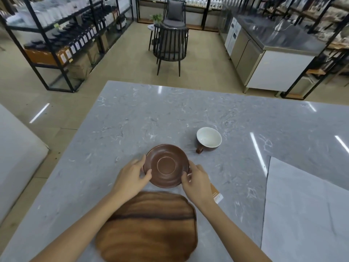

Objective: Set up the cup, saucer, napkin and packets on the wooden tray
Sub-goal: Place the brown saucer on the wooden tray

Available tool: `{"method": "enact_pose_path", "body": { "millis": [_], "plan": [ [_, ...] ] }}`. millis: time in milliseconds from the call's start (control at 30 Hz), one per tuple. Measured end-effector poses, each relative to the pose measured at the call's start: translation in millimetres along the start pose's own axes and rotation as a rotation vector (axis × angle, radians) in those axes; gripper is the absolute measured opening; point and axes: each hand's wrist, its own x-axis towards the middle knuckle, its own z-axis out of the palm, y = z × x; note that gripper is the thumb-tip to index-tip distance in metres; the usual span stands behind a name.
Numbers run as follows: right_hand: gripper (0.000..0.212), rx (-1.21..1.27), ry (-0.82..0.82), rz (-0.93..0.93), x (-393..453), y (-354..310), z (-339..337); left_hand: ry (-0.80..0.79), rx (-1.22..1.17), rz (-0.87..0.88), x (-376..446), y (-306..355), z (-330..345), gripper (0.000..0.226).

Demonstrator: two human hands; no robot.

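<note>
Both hands grip the brown saucer point(166, 166) by its rim: the left hand point(131, 179) has its thumb curled over the left edge with the fingers reaching round the far side, and the right hand point(196, 181) pinches the right edge with thumb on top and fingers below. The saucer sits upright, just beyond the far edge of the wooden tray point(149, 227); whether it rests on the counter point(132, 114) or is lifted slightly off it cannot be told. The tray lies flat on the grey marbled counter, nearest the person, with nothing on its surface. Under the right hand an orange and white packet point(216, 193) lies on the counter, partly hidden by the wrist. Farther off to the right stands the cup point(208, 139), white inside and brown outside, its handle turned toward the person, well apart from the saucer. Beyond the counter stand two dark chairs point(171, 44) and metal shelving point(62, 38).
</note>
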Motion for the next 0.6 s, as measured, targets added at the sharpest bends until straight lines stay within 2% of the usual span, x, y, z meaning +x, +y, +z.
{"method": "enact_pose_path", "body": {
  "millis": [433,600],
  "plan": [
    [0.023,0.043,0.043,-0.044,-100.2,-18.4,-1.9,0.032,-0.102,0.026,-101.5,-4.5,-25.3,0.061],
    [0.037,0.085,0.012,0.01,-128.5,-15.8,6.4,0.025,-0.14,-0.018,-132.6,-7.3,-16.3,0.064]
  ]
}}
